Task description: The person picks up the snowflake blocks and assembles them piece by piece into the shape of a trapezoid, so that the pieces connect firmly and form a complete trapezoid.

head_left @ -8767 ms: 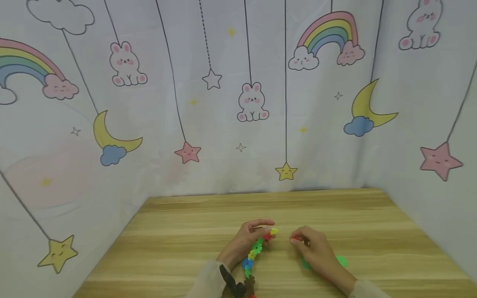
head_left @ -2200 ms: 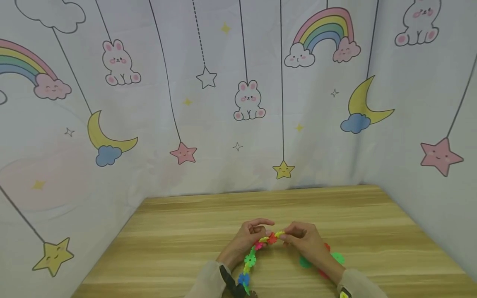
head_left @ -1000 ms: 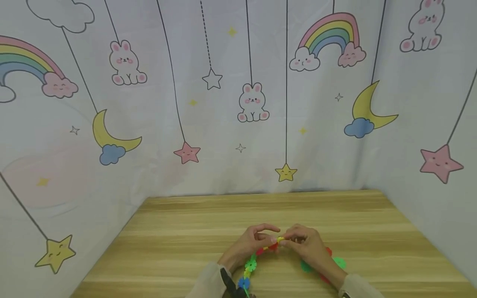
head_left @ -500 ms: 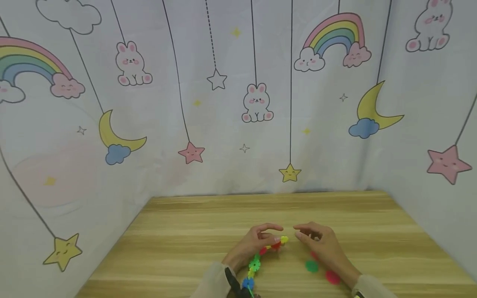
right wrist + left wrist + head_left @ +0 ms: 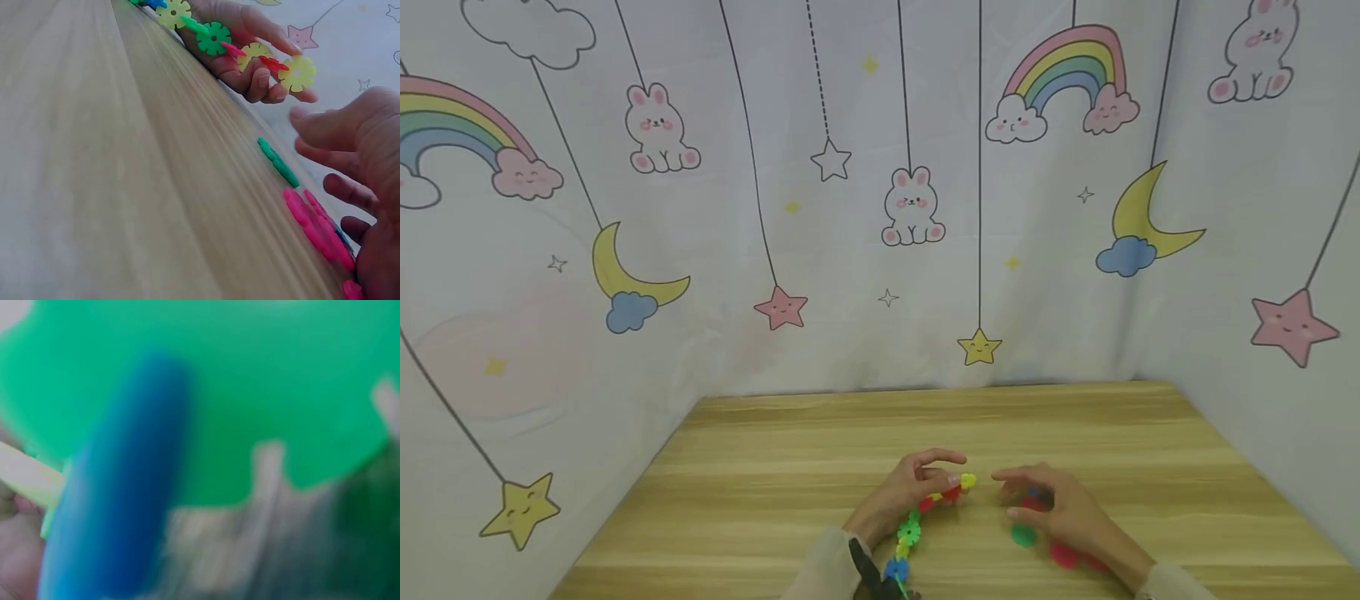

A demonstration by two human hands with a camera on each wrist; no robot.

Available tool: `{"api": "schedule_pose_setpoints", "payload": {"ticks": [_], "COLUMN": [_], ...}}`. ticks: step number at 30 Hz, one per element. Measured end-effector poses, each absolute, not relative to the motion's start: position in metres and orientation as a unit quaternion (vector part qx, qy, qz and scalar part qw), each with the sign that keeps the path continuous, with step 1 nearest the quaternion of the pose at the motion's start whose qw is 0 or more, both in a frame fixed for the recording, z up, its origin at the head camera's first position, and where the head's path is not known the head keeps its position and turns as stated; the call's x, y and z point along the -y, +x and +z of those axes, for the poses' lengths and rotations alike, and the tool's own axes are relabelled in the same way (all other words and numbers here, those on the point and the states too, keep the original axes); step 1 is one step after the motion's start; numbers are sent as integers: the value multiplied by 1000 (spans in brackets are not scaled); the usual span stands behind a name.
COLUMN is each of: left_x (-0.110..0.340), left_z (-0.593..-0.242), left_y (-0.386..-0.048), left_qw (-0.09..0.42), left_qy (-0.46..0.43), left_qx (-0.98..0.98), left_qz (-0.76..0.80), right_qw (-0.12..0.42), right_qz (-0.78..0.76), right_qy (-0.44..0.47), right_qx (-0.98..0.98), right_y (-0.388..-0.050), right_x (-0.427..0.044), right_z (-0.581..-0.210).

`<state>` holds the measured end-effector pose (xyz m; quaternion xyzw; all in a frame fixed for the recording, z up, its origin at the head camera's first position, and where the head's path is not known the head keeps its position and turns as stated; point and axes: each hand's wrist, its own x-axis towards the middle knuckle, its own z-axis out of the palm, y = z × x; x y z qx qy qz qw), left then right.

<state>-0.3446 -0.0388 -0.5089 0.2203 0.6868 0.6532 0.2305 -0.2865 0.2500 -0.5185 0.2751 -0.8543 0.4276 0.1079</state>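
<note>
A chain of slotted, flower-shaped plastic discs (image 5: 910, 532) in blue, green, yellow, pink and red hangs from my left hand (image 5: 891, 498). That hand pinches the chain near its far end, where a yellow disc (image 5: 297, 74) sticks out past the fingertips. Apart from the chain, to its right, my right hand (image 5: 1063, 507) holds nothing, its thumb and fingers spread above loose discs. Under it lie a green disc (image 5: 278, 162) and overlapping pink discs (image 5: 319, 228). In the left wrist view, a blurred green disc (image 5: 250, 394) and a blue disc (image 5: 119, 487) block most of the scene.
Everything rests on a wood-grain table (image 5: 775, 467). A white curtain (image 5: 850, 350) printed with rainbows, rabbits and stars stands behind it and along both sides. A black strap (image 5: 868, 571) shows at the left sleeve.
The chain has gained a red and a yellow disc at its end since the oldest frame. My right hand has let go of the yellow disc and moved right over the loose discs.
</note>
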Motion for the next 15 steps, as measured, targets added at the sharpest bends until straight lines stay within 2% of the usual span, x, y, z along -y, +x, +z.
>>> {"api": "schedule_pose_setpoints", "payload": {"ticks": [9,15], "left_x": [40,40], "left_z": [-509,-507], "left_y": [-344,-344], "left_qw": [236,234], "left_qy": [233,229], "left_qx": [-680,-685], "left_qz": [654,650], "right_qw": [78,92], "right_qz": [371,373], "right_qy": [349,360], "right_qx": [857,850], "right_y": [-289,-292], "right_x": [-254,-254], "right_z": [-521,-524]}}
